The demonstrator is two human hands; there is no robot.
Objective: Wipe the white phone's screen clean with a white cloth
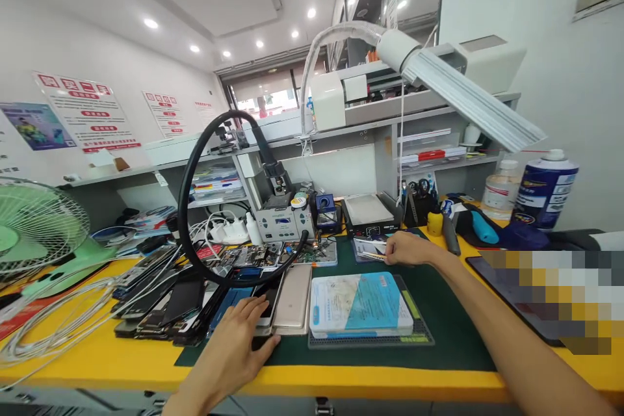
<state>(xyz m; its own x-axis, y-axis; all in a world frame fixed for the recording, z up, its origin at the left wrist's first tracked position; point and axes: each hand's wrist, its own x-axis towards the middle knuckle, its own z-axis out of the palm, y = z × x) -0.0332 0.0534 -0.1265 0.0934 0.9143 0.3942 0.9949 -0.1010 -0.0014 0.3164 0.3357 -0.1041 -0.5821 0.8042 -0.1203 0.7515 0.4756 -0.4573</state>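
On the worktop (151, 374), left hand (236, 341): lies open on phones (294, 299).
Right hand (408, 249): grips tweezers (374, 255) beyond box (361, 302).

Just right of the left fingers (258, 307), a pale gold phone (292, 299) has a smooth, metallic-looking back with a soft sheen. Farther right, the blue-and-white pack (361, 305) looks glossy, like plastic film, above a matt grey tray (425, 339) with a textured surface. The right fingers (390, 249) hold a slim tool (373, 255) with a metallic glint. Below both hands' fingers, the dark green mat (453, 335) is matt and the yellow worktop (292, 377) smooth. Beyond the left fingers arches a black hose (184, 208), rubbery and satin.
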